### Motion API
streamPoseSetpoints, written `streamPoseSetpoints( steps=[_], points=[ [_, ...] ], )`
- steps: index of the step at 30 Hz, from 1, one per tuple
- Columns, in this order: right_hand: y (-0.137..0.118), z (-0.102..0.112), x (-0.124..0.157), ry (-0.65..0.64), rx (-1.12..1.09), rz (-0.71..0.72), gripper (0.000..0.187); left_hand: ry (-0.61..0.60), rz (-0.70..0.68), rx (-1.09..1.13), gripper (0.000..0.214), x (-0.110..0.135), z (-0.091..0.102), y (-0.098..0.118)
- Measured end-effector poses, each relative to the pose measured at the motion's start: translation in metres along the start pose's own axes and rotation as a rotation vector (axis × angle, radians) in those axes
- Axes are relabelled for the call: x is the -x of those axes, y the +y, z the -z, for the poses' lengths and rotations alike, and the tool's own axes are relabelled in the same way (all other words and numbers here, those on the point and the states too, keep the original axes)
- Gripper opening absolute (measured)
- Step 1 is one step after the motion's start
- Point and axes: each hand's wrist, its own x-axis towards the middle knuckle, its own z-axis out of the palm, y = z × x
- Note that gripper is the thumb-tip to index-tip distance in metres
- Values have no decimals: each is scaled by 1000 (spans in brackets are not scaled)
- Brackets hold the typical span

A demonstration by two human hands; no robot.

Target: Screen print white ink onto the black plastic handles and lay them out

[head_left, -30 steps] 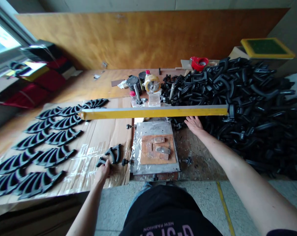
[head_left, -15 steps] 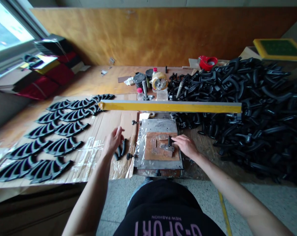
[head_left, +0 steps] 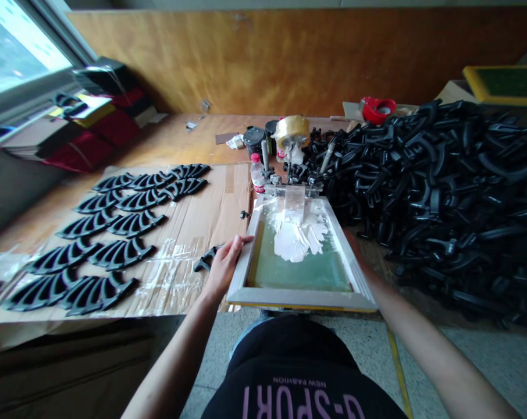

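A screen printing frame [head_left: 363, 283] with pale metal sides and green mesh lies lowered in front of me, covering the jig beneath. White ink [head_left: 292, 241] is smeared across the upper mesh around a clear squeegee-like block [head_left: 295, 201]. My left hand [head_left: 227, 259] is closed on the left side of the frame, its thumb over the edge. At the opposite side is my right hand [head_left: 358, 251], mostly hidden by the frame, so its fingers do not show. Beside my left hand, a few curved black plastic parts [head_left: 206, 259] lie on the cardboard.
Fanned rows of black parts [head_left: 123, 254] cover the cardboard [head_left: 189, 224] at left. A large heap of black parts [head_left: 447, 169] fills the right. Behind the frame stand a red-capped bottle [head_left: 257, 174], a dark tub [head_left: 254, 139] and a tape roll [head_left: 292, 129].
The screen frame has swung down from its raised, edge-on position and hides the jig. Both hands have moved to its sides; my right hand has left the small black part on the jig.
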Motion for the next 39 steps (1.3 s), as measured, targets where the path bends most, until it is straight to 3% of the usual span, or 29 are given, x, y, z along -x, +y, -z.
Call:
streamPoseSetpoints(
  steps=[2,4,6,8,11,16,18,21,24,27,29,31,35,37,39],
  points=[
    [3,14,-21,137,41,-76,41,-38,84,-31,58,6,0,-34],
    [-12,20,-48,220,89,-34,41,-46,134,-55,69,3,-4,-63],
    [-39,15,-72,160,128,80,50,-40,143,-110,72,-3,-7,-85],
    [-67,4,-83,-20,141,147,39,-43,139,-163,70,-9,-8,-98],
    [-89,-12,-67,-233,140,201,10,-58,148,-182,69,-13,-7,-106],
    [-80,-2,-13,-329,64,611,21,-39,187,-112,66,-12,-7,-108],
    [-76,7,-10,-357,17,686,16,-15,205,-94,65,-11,-8,-107],
    [-75,7,-17,-308,31,590,11,-7,205,-81,65,-11,-9,-102],
    [-76,-5,-10,-200,92,538,21,-19,200,-82,64,-11,-9,-98],
    [-75,-12,6,-233,80,627,23,-27,197,-104,63,-10,-9,-95],
    [-77,-8,3,-263,40,612,18,-36,200,-101,65,-9,-9,-92],
    [-81,1,-19,-233,4,515,15,-48,208,-73,69,-7,-7,-83],
    [-76,33,-88,-35,59,260,52,-30,164,-14,71,1,-1,-41],
    [-53,53,-112,106,87,135,58,2,120,40,60,2,1,-13],
    [-18,68,-119,247,63,-10,49,28,42,147,55,-3,0,15]
  ],
)
